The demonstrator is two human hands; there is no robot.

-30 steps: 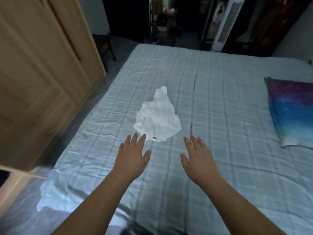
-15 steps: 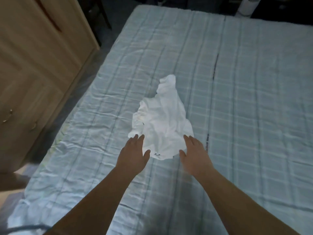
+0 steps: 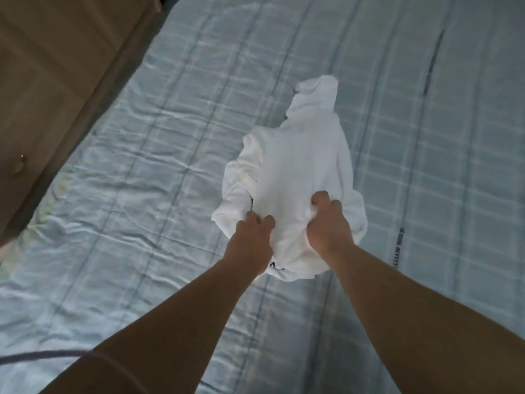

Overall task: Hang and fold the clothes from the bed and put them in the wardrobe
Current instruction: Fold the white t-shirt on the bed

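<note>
Both hands, left hand (image 3: 250, 240) and right hand (image 3: 326, 223), are bunching closed fingers into the crumpled white garment (image 3: 292, 172) lying mid-bed (image 3: 142, 180); lifting toward twelve o'clock should be shaking it flat.

White garment, pale blue checked bedcover, tan wood wardrobe.

The crumpled garment (image 3: 295, 177) was plain white, with small dark marks at its left fold and near its lower hem; what they were could not be read. The bedcover (image 3: 142, 172) was pale blue-grey, crossed by a windowpane check of lighter, near-white lines and thin darker blue stripes; a dark navy stripe segment ran at upper right, with another short one lower down. The wardrobe (image 3: 51, 66) at left was light tan wood with a small brass-coloured knob (image 3: 22, 158).
</note>
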